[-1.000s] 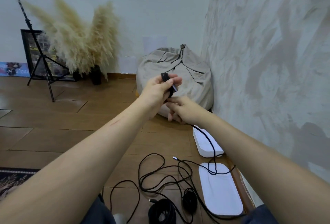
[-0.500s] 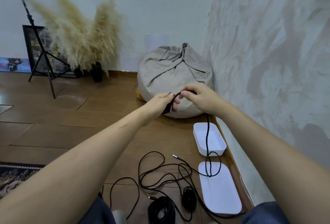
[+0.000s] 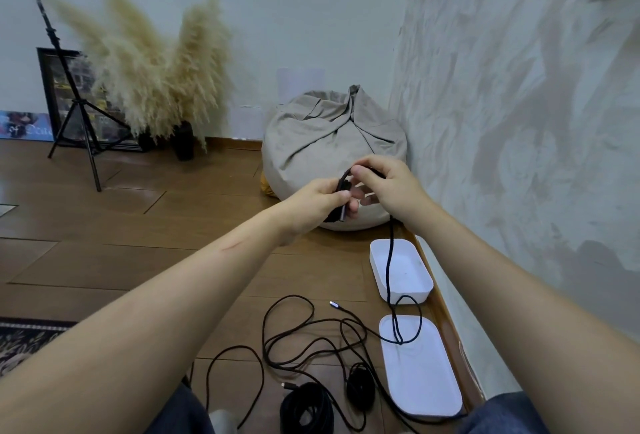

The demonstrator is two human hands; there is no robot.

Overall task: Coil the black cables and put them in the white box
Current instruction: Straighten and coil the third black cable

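My left hand (image 3: 313, 203), raised above and beyond the white box (image 3: 408, 294), clamped a small bundle of turns of the black cable (image 3: 390, 260) between thumb and fingers. My right hand (image 3: 391, 188), just beside it, pinched the same cable where the next turn was being laid. From there the free length hung straight down across the open box and ended in a loop lying on the white lid (image 3: 420, 381), on the near side of the box. The other loose cables (image 3: 304, 333) sprawled left of the lid, with wound bundles (image 3: 306, 406) nearer me than the box.

Hazards, as I judged them:
- The hanging length could catch its own loop or the box rim and drag the box or lid.
- A slackened left pinch would let the turns spring open.
- A hard pull could tighten the floor tangle into a knot.
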